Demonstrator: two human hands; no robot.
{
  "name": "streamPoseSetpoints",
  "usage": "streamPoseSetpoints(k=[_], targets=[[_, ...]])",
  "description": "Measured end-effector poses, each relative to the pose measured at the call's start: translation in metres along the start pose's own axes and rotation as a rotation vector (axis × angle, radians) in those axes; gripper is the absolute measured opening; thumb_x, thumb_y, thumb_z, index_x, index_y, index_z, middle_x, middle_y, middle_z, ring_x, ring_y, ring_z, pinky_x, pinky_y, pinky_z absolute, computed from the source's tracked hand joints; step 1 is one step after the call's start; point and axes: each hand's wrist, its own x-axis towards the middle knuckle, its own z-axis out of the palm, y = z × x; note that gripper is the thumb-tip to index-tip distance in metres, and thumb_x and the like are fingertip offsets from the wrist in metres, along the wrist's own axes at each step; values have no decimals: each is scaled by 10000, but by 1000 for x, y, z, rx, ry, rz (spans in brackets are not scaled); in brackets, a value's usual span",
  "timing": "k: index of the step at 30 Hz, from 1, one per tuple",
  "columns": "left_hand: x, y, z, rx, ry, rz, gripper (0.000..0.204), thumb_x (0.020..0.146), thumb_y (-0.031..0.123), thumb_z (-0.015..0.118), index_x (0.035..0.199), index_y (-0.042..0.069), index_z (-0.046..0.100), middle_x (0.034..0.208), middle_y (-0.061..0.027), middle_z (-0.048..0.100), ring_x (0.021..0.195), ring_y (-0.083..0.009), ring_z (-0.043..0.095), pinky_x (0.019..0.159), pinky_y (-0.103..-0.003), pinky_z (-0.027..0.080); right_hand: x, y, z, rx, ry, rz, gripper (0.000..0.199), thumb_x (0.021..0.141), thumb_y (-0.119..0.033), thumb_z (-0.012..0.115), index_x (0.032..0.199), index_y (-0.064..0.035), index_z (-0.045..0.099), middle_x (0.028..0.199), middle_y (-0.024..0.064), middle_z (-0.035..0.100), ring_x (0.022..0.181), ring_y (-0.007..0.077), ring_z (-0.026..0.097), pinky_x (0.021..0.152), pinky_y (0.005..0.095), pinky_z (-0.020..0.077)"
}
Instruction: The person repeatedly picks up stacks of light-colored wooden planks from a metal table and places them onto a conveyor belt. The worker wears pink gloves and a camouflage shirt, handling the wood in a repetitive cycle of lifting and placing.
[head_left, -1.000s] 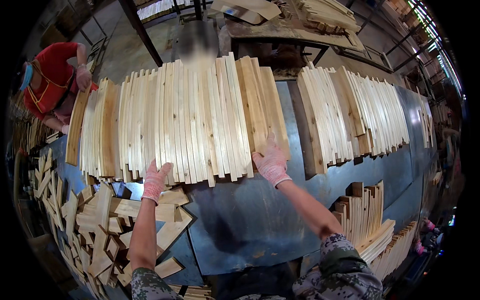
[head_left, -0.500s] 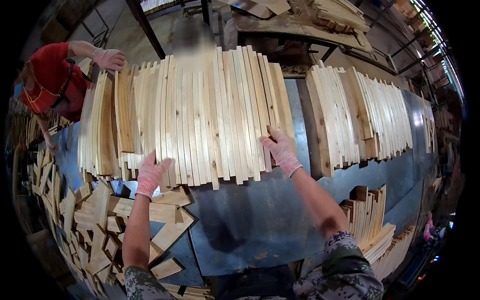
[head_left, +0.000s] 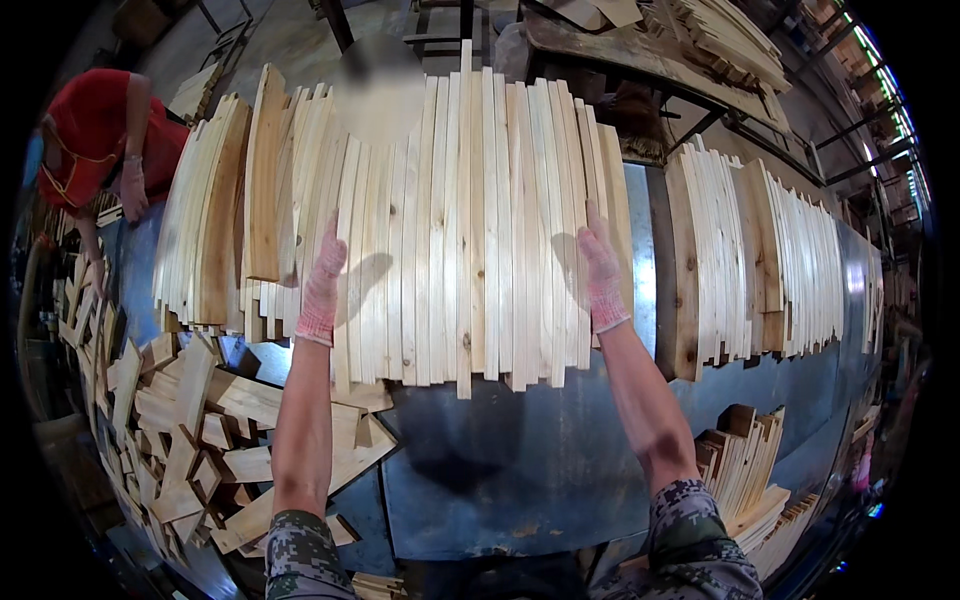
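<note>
And here my pink-gloved left hand (head_left: 322,285) and right hand (head_left: 604,278), fingers extended together, frame pale, narrow wooden strips (head_left: 465,250) on the blue-grey metal table (head_left: 520,470): stiff, I'd judge, light singly, heavy bunched, best squeezed from the outer long sides!

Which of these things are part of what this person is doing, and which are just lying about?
In use, it seems:
left hand
right hand
strips between them

Apparently just lying about:
offcuts, heaped lower left
right row, though its wood looks similar
stack, lower right
</note>
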Motion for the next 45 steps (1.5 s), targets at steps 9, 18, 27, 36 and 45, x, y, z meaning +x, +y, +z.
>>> streamPoseSetpoints(k=[9, 18, 27, 36, 45], targets=[[-209, -34, 13, -76, 150, 8, 1020, 921, 489, 791, 1669, 60, 247, 1577, -155, 453, 1392, -287, 529, 1116, -439, 505, -211, 22, -20, 205, 21, 147, 730, 993, -99, 587, 1662, -20, 307, 1599, 97, 460, 1339, 154, 528, 1113, 293, 439], [-352, -127, -18, 55, 272, -411, 604, 906, 132, 805, 1416, -32, 526, 1145, -114, 733, 1052, -197, 705, 934, -344, 583, -314, 53, -109, 117, -131, 557, 549, 909, -251, 760, 1364, -4, 579, 1083, 16, 696, 934, 155, 676, 874, 325, 566], [-512, -114, 71, -77, 374, -363, 485, 891, 128, 800, 1347, 50, 652, 1118, -32, 714, 963, -123, 654, 846, -289, 559, -427, -9, -137, -48, -203, 421, 307, 864, -205, 718, 1104, -27, 647, 862, -27, 630, 764, 99, 603, 724, 285, 515], [-730, -49, 141, -193, 584, 65, 599, 895, 184, 819, 1419, 43, 565, 1183, -38, 671, 1058, -125, 625, 927, -305, 529, -515, -47, -71, -12, -595, 375, 282, 907, -288, 663, 734, -138, 497, 773, -40, 497, 767, 126, 501, 794, 346, 487], [-979, -63, 168, -195, 992, 291, 762, 879, 267, 854, 1490, -7, 489, 1174, -58, 683, 1087, -148, 626, 982, -343, 513, -680, -62, 81, -116, -1045, 522, 363, 841, -384, 771, 916, -64, 616, 876, 29, 642, 838, 202, 669, 816, 400, 601]])
